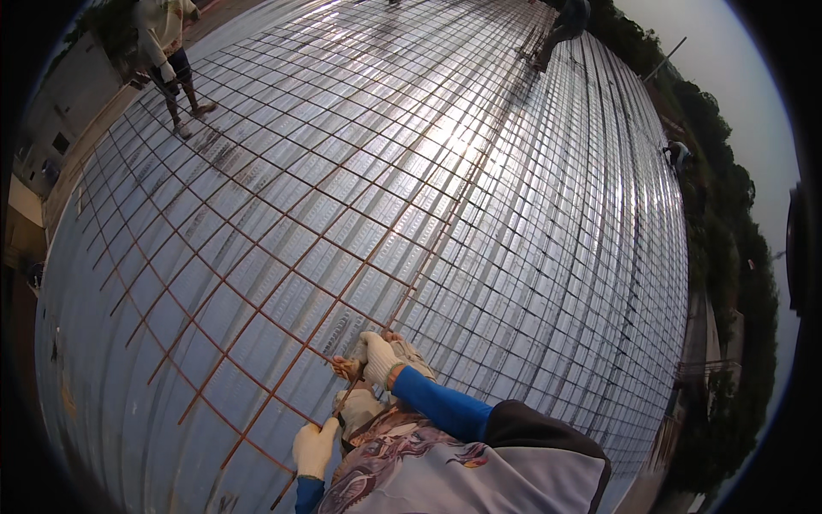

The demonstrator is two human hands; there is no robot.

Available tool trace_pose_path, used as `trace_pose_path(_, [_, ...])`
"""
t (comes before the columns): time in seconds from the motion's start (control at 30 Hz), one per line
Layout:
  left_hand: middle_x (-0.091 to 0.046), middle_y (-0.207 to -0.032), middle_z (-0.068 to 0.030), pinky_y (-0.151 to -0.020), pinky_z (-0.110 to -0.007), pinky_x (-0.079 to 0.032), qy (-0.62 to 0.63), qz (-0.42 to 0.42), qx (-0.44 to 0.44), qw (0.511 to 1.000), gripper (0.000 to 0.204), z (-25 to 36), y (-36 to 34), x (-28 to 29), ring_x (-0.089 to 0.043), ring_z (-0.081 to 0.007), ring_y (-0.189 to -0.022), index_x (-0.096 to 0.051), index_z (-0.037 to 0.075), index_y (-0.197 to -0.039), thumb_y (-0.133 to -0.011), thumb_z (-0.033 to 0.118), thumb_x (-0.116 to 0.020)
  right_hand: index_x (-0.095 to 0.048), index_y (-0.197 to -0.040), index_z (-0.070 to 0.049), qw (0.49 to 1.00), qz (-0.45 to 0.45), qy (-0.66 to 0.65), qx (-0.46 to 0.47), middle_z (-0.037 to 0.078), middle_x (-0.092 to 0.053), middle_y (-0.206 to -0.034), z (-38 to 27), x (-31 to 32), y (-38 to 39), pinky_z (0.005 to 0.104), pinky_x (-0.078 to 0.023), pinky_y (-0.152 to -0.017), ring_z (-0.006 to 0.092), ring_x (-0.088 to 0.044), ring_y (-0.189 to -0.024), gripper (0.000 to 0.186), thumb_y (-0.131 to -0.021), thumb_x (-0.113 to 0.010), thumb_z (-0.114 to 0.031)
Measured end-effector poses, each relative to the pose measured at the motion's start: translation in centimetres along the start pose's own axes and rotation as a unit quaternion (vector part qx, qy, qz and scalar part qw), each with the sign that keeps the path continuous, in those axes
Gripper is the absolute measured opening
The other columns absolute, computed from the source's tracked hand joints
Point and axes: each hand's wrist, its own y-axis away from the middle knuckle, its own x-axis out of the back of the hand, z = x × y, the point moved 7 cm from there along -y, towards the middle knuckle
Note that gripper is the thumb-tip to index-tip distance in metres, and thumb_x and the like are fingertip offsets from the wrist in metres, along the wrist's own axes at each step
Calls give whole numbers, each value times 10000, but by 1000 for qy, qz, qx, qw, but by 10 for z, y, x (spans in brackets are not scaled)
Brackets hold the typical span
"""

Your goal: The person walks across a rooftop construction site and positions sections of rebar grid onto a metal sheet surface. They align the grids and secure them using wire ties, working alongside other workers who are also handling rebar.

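Observation:
My left hand (314, 450), in a white knit glove, is closed round a brown steel rebar (284, 492) close to its near end. Farther along the same line of bar, my right hand (378, 355), in a matching glove below a blue sleeve, is closed where the bar passes; its fingertips are hidden. Both hands are low, beside my bent legs and my feet, with a brown shoe (346, 368) showing left of the right hand. The bar lies along a rebar grid (257, 313) of crossing rods.
Ribbed, shiny metal decking (111, 377) spreads under the grid. One person (171, 64) stands on it at far left, another (561, 34) bends at the far end, and a third (677, 154) is at the right edge. Trees (728, 171) and a building (64, 107) lie beyond.

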Motion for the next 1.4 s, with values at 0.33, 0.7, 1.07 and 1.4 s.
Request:
trace_pose_path(0.33, [-633,-704,-310,-654,-523,-488,-24,-22,26,999,688,11,-2,-15,-674,-459,-700,-709,-70,-742,-825,612,-682,-604,-1229,25,997,17,71,9,162,-617,-1044,-15,21,-23,498,-444,-621,277,-576,-768,479,-931,-646,-347])
trace_pose_path(0.7, [-605,-660,-291,-639,-477,-473,-27,-26,32,999,648,4,18,-27,-649,-367,-624,-687,-89,-782,-838,556,-677,-492,-1384,27,996,20,8,-82,205,-684,-1050,-26,22,62,517,-588,-704,368,-705,-879,527,-968,-583,-284])
trace_pose_path(1.07, [-658,-807,-350,-750,-543,-513,-27,-47,18,998,674,44,34,-12,-699,-496,-826,-732,-89,-857,-869,579,-645,-512,-733,-121,999,45,0,8,43,-457,-583,-43,32,48,407,-350,-507,220,-409,-498,262,-931,-649,-225])
trace_pose_path(1.4, [-679,-865,-347,-793,-529,-522,-27,-35,-10,999,632,59,24,0,-697,-501,-908,-748,-58,-923,-886,559,-613,-494,-707,-124,999,21,-46,0,51,-461,-583,-44,18,36,419,-342,-502,231,-421,-496,288,-905,-659,-251])
